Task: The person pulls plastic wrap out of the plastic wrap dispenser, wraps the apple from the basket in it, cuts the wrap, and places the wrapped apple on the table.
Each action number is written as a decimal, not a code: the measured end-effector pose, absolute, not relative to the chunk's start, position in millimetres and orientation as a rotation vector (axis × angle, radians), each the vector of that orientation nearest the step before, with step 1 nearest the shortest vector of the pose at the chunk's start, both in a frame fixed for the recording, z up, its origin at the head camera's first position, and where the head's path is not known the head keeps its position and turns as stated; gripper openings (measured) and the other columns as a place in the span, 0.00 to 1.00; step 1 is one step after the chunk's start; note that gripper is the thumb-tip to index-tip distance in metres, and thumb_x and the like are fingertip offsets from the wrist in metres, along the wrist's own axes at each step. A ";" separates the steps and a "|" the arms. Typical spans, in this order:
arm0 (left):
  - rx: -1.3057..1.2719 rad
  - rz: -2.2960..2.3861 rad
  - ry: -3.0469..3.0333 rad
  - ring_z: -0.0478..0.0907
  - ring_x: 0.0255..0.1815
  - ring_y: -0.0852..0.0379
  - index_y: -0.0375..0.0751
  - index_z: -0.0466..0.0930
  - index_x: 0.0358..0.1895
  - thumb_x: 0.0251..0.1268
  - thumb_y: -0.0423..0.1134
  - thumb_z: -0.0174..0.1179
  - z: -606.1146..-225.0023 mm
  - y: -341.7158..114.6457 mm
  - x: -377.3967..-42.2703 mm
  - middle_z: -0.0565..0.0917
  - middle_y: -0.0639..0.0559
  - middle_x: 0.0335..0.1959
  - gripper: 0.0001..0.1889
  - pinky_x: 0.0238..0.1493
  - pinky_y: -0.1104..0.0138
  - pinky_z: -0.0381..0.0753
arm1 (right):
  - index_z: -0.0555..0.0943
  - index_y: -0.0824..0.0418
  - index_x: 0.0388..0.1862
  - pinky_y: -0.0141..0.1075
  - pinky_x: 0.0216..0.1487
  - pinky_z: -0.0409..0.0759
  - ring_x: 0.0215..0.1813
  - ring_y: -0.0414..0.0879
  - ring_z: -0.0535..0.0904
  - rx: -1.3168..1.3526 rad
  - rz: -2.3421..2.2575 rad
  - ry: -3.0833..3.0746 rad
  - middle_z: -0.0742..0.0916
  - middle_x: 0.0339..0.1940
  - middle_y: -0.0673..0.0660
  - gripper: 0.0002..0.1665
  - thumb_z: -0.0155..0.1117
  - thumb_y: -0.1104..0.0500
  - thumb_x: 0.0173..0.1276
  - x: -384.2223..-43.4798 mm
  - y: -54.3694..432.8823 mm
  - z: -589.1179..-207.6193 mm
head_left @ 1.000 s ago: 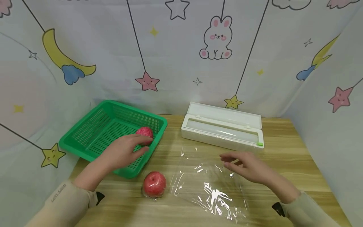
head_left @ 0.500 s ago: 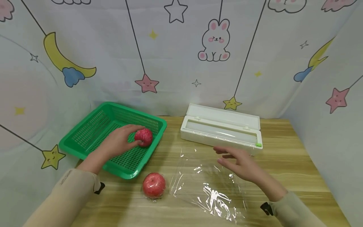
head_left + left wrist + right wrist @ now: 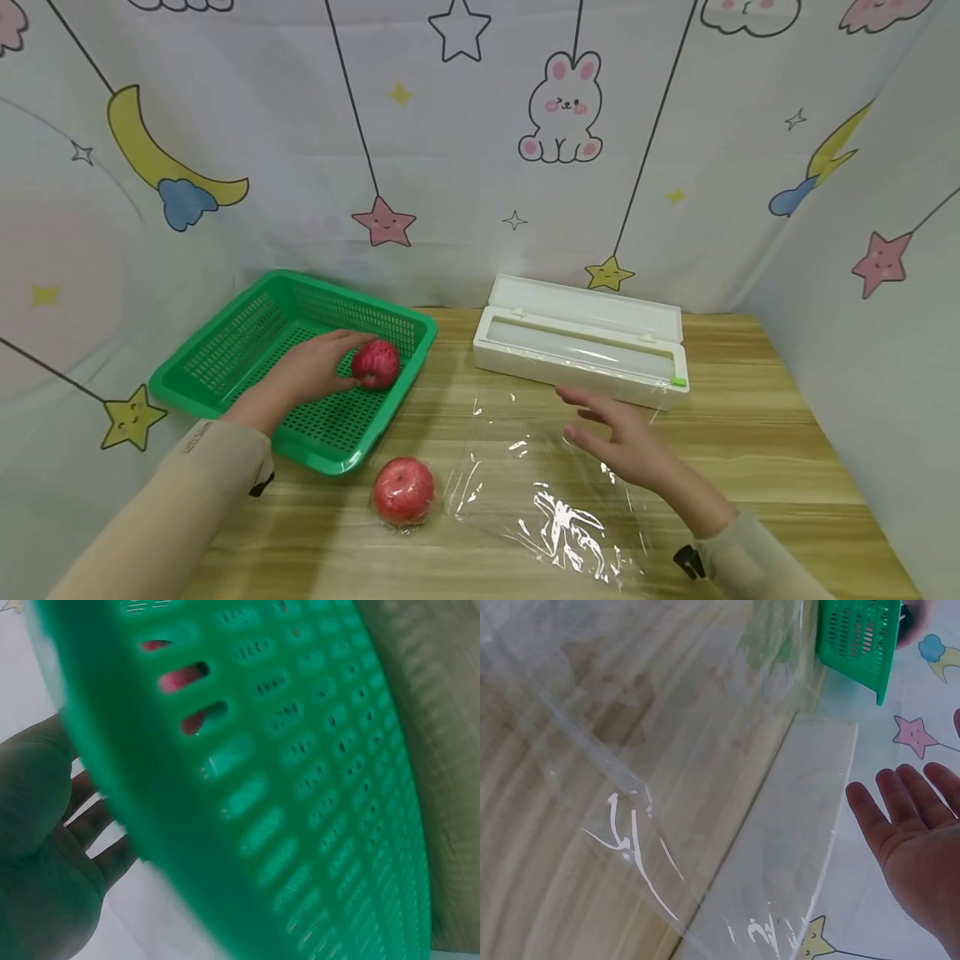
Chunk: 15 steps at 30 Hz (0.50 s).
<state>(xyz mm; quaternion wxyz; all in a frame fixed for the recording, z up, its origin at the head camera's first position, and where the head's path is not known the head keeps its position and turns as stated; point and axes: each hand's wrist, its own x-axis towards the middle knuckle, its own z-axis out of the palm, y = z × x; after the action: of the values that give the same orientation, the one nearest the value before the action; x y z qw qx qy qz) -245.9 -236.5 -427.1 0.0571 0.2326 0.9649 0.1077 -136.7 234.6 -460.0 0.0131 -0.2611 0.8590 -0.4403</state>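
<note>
In the head view my left hand (image 3: pixel 318 367) reaches into the green basket (image 3: pixel 172 386). Its thumb and fingers curl about a red apple (image 3: pixel 377 364) at the basket's right side. The basket wall (image 3: pixel 277 825) hides much of that grip in the left wrist view, where bits of red show through the slots. My right hand (image 3: pixel 618 437) hovers, fingers loosely extended and holding nothing, over a clear sheet of plastic wrap (image 3: pixel 525 500) spread on the table. Another apple (image 3: pixel 403 492), wrapped in clear film, sits between the basket and the sheet.
Behind the sheet stands a white plastic wrap dispenser (image 3: pixel 577 358) with its lid raised and a green slider (image 3: pixel 678 382) at its right end. A wood-grain table (image 3: pixel 780 483) carries everything. A printed cloth (image 3: pixel 450 150) closes off the back and sides.
My left hand has closed around the apple in the basket, and the apple has turned so its stem side shows. My right hand has drifted left over the sheet.
</note>
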 end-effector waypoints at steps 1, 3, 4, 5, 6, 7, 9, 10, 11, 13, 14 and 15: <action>0.702 0.315 2.924 0.74 0.72 0.29 0.41 0.74 0.76 0.62 0.38 0.78 -428.5 -236.4 -246.9 0.77 0.32 0.72 0.38 0.66 0.34 0.77 | 0.73 0.64 0.78 0.53 0.70 0.80 0.72 0.61 0.80 -0.816 -1.369 2.687 0.81 0.75 0.61 0.32 0.67 0.60 0.79 -136.1 234.4 -462.1; 0.706 0.296 2.921 0.74 0.72 0.30 0.42 0.74 0.76 0.62 0.37 0.78 -431.5 -235.9 -248.7 0.77 0.32 0.72 0.38 0.66 0.34 0.77 | 0.74 0.65 0.77 0.53 0.70 0.80 0.72 0.61 0.79 -0.840 -1.374 2.699 0.81 0.74 0.63 0.31 0.68 0.62 0.78 -135.4 233.9 -465.7; 0.714 0.289 2.921 0.74 0.72 0.30 0.42 0.74 0.76 0.62 0.36 0.78 -433.0 -235.7 -249.4 0.77 0.33 0.72 0.38 0.66 0.34 0.77 | 0.74 0.65 0.77 0.53 0.69 0.80 0.72 0.61 0.79 -0.844 -1.373 2.705 0.82 0.73 0.62 0.31 0.68 0.62 0.78 -134.8 233.7 -466.9; 0.724 0.286 2.922 0.74 0.72 0.30 0.43 0.74 0.76 0.61 0.35 0.78 -434.6 -235.5 -250.2 0.77 0.33 0.72 0.38 0.65 0.34 0.78 | 0.74 0.65 0.77 0.53 0.69 0.80 0.72 0.61 0.79 -0.851 -1.376 2.706 0.82 0.73 0.63 0.31 0.68 0.63 0.78 -134.3 233.6 -468.0; 0.735 0.282 2.923 0.74 0.72 0.30 0.43 0.75 0.76 0.61 0.35 0.79 -436.1 -235.5 -250.6 0.77 0.33 0.72 0.39 0.65 0.34 0.78 | 0.74 0.65 0.77 0.53 0.69 0.80 0.73 0.61 0.79 -0.857 -1.388 2.700 0.82 0.73 0.63 0.32 0.68 0.63 0.77 -133.7 233.4 -468.6; 0.743 0.283 2.925 0.75 0.72 0.30 0.44 0.75 0.76 0.60 0.34 0.79 -437.4 -235.3 -251.0 0.77 0.34 0.72 0.39 0.64 0.34 0.79 | 0.74 0.65 0.77 0.54 0.69 0.80 0.73 0.61 0.78 -0.862 -1.395 2.698 0.82 0.73 0.63 0.32 0.69 0.64 0.77 -133.3 233.4 -469.1; 0.767 0.276 2.929 0.75 0.71 0.30 0.45 0.75 0.76 0.60 0.33 0.79 -439.6 -234.9 -251.5 0.77 0.35 0.73 0.39 0.63 0.35 0.80 | 0.74 0.65 0.77 0.55 0.69 0.80 0.73 0.61 0.78 -0.865 -1.407 2.694 0.82 0.73 0.63 0.32 0.69 0.64 0.77 -132.4 233.3 -469.5; 0.782 0.261 2.933 0.75 0.71 0.31 0.45 0.75 0.77 0.59 0.33 0.80 -440.5 -234.9 -251.5 0.77 0.35 0.73 0.40 0.62 0.35 0.81 | 0.75 0.65 0.76 0.55 0.68 0.80 0.72 0.61 0.79 -0.865 -1.411 2.695 0.82 0.72 0.63 0.31 0.69 0.64 0.76 -132.1 233.3 -469.6; 0.793 0.245 2.936 0.76 0.71 0.31 0.46 0.74 0.77 0.59 0.33 0.80 -441.3 -234.9 -251.5 0.76 0.35 0.74 0.41 0.61 0.35 0.82 | 0.75 0.65 0.76 0.56 0.68 0.80 0.72 0.62 0.79 -0.865 -1.416 2.693 0.82 0.72 0.63 0.31 0.69 0.64 0.76 -131.8 233.4 -469.7; 0.809 0.210 2.941 0.76 0.71 0.31 0.47 0.73 0.78 0.59 0.32 0.80 -442.6 -234.7 -251.6 0.75 0.36 0.75 0.42 0.59 0.37 0.84 | 0.75 0.64 0.76 0.56 0.68 0.80 0.72 0.62 0.79 -0.859 -1.420 2.692 0.83 0.72 0.63 0.31 0.69 0.64 0.76 -131.4 233.4 -470.0; 0.821 0.185 2.944 0.76 0.71 0.32 0.48 0.73 0.79 0.59 0.31 0.80 -443.1 -234.7 -251.6 0.74 0.36 0.76 0.43 0.58 0.37 0.84 | 0.75 0.64 0.76 0.56 0.68 0.80 0.72 0.61 0.79 -0.855 -1.419 2.693 0.83 0.72 0.63 0.31 0.69 0.64 0.76 -131.2 233.4 -470.4; 0.837 0.161 2.945 0.76 0.71 0.32 0.48 0.72 0.79 0.58 0.31 0.80 -443.6 -234.6 -251.7 0.74 0.36 0.76 0.43 0.58 0.38 0.85 | 0.75 0.65 0.76 0.55 0.68 0.80 0.72 0.61 0.79 -0.855 -1.418 2.693 0.83 0.72 0.63 0.31 0.69 0.64 0.76 -131.2 233.3 -470.8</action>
<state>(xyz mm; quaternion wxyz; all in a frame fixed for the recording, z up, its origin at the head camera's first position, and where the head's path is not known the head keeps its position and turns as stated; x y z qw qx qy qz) -251.7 -234.6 -443.6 0.0379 0.2728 0.9599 0.0526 -131.2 233.3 -470.8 -0.0101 -0.2704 0.8518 -0.4486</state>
